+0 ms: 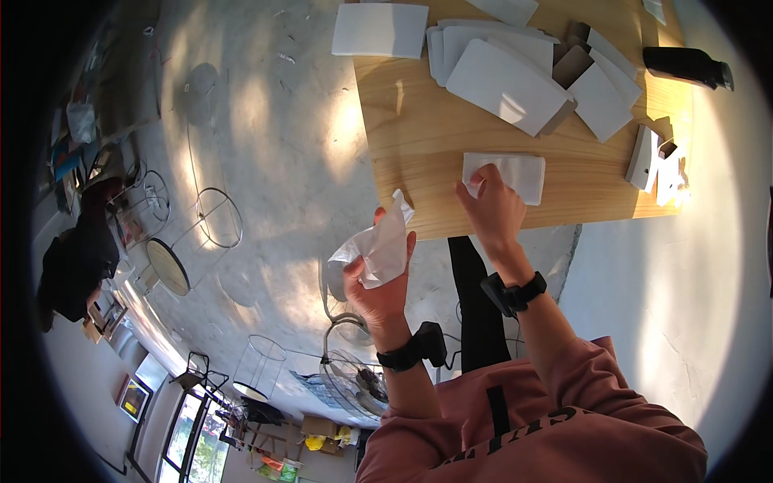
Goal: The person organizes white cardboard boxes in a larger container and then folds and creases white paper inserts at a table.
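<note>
My left hand is closed around a thin, crumpled white sheet, paper or film, left of the table's near corner. The sheet's loose ends stick out past the thumb and fingers. Over the near edge of the table, my right hand has its fingers curled together at a flat stack of white sheets. Whatever is between those fingertips, if anything, is too small to make out. Both wrists carry black strapped devices.
Behind the stack, several white flat boxes overlap on the wooden table. Small white boxes and a black bottle are at the right. Wire frames and a fan stand on the concrete floor; another person is far left.
</note>
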`<act>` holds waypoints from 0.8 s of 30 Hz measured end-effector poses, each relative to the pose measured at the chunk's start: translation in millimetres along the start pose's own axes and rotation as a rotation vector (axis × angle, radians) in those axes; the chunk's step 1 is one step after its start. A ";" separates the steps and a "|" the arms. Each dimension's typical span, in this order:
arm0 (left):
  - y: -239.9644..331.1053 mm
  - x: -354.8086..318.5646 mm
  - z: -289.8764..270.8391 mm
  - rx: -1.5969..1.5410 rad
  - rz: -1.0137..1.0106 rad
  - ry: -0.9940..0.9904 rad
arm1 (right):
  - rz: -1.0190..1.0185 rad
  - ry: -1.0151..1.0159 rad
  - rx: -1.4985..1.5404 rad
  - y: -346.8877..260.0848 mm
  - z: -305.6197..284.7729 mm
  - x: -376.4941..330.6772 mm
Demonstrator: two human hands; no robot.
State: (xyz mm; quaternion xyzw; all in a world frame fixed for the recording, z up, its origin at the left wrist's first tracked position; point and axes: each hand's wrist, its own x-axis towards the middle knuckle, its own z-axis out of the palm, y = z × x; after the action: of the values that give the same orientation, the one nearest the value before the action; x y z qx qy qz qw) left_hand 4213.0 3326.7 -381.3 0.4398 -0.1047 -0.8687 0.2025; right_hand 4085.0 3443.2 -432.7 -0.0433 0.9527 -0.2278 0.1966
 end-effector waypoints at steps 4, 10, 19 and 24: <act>5.8 1.7 3.5 -0.021 0.006 0.030 | 0.082 -0.054 0.023 -1.8 -2.5 0.0; 10.0 4.0 2.4 -0.035 -0.001 0.014 | 0.172 -0.129 0.060 -5.9 -7.8 -1.1; 6.7 4.4 2.4 -0.022 -0.014 0.006 | 0.027 -0.011 0.003 -3.5 -0.1 0.4; 7.2 2.7 3.3 -0.017 -0.001 0.011 | 0.160 -0.127 0.075 -3.1 -3.5 0.7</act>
State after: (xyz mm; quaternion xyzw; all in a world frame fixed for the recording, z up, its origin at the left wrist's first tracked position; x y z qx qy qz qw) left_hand 4210.7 3319.0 -378.7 0.4429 -0.0960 -0.8673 0.2061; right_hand 4082.9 3441.8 -428.7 0.0261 0.9296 -0.2435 0.2755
